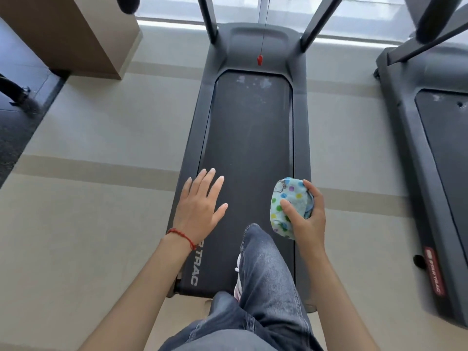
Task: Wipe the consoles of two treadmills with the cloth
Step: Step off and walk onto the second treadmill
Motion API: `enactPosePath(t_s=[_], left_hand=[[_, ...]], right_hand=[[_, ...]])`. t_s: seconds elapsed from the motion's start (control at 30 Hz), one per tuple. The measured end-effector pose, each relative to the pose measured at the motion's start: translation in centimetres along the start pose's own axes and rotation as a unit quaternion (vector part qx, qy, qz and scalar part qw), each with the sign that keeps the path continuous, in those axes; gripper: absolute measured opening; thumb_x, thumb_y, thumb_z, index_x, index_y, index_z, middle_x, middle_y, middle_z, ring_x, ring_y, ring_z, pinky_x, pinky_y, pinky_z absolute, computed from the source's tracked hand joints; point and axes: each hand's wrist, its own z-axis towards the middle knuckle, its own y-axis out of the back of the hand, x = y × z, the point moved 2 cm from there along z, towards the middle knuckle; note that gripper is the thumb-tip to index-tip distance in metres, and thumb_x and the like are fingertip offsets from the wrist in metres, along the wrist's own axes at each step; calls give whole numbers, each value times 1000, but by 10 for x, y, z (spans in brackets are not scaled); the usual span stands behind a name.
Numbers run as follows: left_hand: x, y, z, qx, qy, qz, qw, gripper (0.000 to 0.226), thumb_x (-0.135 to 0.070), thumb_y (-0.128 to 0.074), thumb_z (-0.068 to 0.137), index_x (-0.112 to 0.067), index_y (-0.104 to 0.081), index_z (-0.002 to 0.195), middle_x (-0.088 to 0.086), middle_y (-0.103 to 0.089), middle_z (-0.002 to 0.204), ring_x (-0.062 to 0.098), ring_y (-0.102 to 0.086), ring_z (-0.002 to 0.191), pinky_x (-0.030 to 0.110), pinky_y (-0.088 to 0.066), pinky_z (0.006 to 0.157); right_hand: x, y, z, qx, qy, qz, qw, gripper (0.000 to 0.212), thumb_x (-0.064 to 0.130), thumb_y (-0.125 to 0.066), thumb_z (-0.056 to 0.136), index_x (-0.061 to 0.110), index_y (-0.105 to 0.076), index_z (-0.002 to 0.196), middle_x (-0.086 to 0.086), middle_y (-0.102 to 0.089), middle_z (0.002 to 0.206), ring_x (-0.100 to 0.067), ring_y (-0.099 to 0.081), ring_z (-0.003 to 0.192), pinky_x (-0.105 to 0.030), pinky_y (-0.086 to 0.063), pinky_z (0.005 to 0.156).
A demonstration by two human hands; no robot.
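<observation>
A dark grey treadmill (200,102) with a black belt runs away from me down the middle of the head view. A second treadmill (402,138) stands parallel at the right edge. Neither console is in view; only the upright posts show at the top. My right hand (307,219) grips a bunched light-blue cloth (286,206) with coloured dots, held above the belt's right side. My left hand (200,206) hovers flat with fingers spread over the belt's left side, holding nothing. One leg in jeans steps onto the rear of the belt.
A red safety clip (260,60) hangs on a cord over the front of the middle treadmill. A brown pillar (83,34) rises at the upper left. Beige striped floor (101,148) lies between the machines, and a window runs along the far wall.
</observation>
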Motion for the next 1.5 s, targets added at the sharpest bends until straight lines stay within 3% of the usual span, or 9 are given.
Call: enactPosePath(t_s=[0.27,0.6,0.83,1.37,1.5], left_hand=[[-26,66,113,-10,4,2,1000,54,-39,-39,87,-6,-53,127,16,-54,130,30,-43,124,50,-39,99],[-18,130,208,-33,6,12,999,54,-40,-39,87,-6,-55,126,16,-55,129,33,-50,120,51,-40,97],[12,133,306,-50,2,6,999,55,-41,-40,86,-6,-59,123,16,-57,127,31,-48,121,52,-40,98],[102,135,593,-78,-38,-8,996,55,-41,-42,86,-3,-59,122,17,-58,125,33,-50,118,53,-44,95],[107,129,658,-97,-40,-11,994,54,-41,-42,86,-3,-59,122,16,-58,124,32,-51,118,52,-44,96]], right_hand=[[105,6,78,18,1,-12,1000,55,1,-71,77,38,-49,112,4,-53,117,-17,-59,106,-21,-56,70],[184,-12,144,24,-3,-4,1000,55,2,-71,77,39,-50,111,4,-53,118,-19,-59,107,-23,-56,70],[214,-50,233,18,19,1,1000,54,1,-70,78,35,-49,113,1,-52,120,-18,-58,106,-18,-55,67],[300,-154,487,-13,53,25,998,55,3,-73,75,33,-50,115,3,-54,119,-17,-59,107,-22,-55,73],[318,-160,551,-17,56,32,998,55,-1,-70,76,27,-49,118,-2,-53,120,-14,-60,102,-17,-54,65]])
